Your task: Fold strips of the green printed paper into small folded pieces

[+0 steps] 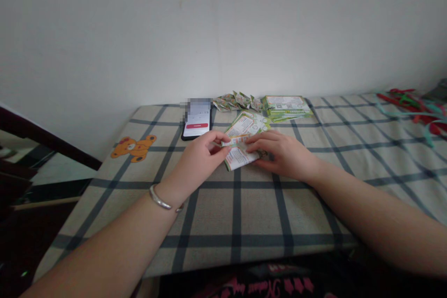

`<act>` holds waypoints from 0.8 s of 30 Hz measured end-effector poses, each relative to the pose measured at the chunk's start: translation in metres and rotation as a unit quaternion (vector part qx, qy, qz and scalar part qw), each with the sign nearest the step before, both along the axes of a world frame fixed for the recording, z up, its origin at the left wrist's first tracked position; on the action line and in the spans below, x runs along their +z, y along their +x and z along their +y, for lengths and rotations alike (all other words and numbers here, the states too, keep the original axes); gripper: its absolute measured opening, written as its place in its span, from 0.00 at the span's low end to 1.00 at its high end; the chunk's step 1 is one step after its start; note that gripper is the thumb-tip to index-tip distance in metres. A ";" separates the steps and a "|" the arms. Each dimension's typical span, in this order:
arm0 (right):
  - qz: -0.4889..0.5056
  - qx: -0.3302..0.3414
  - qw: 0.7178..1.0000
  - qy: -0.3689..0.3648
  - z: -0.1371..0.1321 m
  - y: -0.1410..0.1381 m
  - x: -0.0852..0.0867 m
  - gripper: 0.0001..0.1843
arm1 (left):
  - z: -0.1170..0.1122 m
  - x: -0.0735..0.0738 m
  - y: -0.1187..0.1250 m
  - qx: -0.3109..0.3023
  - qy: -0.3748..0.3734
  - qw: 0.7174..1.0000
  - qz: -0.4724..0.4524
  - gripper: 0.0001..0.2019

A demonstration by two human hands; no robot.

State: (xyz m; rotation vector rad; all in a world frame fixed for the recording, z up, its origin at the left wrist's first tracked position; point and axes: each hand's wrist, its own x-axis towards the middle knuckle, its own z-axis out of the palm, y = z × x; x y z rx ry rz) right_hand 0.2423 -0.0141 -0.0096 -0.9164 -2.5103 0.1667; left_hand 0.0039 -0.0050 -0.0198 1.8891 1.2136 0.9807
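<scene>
Both my hands meet over a small printed paper leaflet (pixel 237 156) on the checked tablecloth (pixel 216 209). My left hand (pixel 199 156), with a silver bangle on its wrist, pinches the leaflet's left edge between thumb and fingers. My right hand (pixel 284 153) lies over the leaflet's right side, fingers curled and pressing it onto the cloth. The leaflet is partly folded. Just behind it lies another flat green and white leaflet (pixel 249 123).
A phone (pixel 197 123) with a lit screen lies behind my left hand. Several folded paper pieces (pixel 237 101) and a stack of leaflets (pixel 286 106) sit near the wall. Red and green ribbons (pixel 415 104) lie at far right. A bear print (pixel 134 147) marks the cloth.
</scene>
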 end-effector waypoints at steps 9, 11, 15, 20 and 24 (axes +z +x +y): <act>0.102 -0.050 0.993 0.026 0.001 -0.001 -0.002 0.11 | 0.000 -0.002 -0.003 -0.005 0.031 0.999 0.021 0.11; 0.133 -0.077 0.988 0.026 0.002 -0.002 -0.003 0.15 | -0.001 -0.001 -0.002 -0.004 0.038 0.999 0.021 0.11; 0.161 -0.101 0.982 -0.008 0.004 -0.001 -0.007 0.15 | -0.002 0.002 -0.001 -0.007 0.048 0.999 0.018 0.14; 0.157 -0.118 0.979 -0.057 0.004 -0.002 -0.007 0.12 | -0.004 0.005 0.000 -0.013 0.045 0.999 0.006 0.14; 0.169 -0.124 0.974 -0.090 0.004 -0.003 -0.005 0.05 | -0.005 0.005 0.000 -0.018 0.044 0.999 0.001 0.15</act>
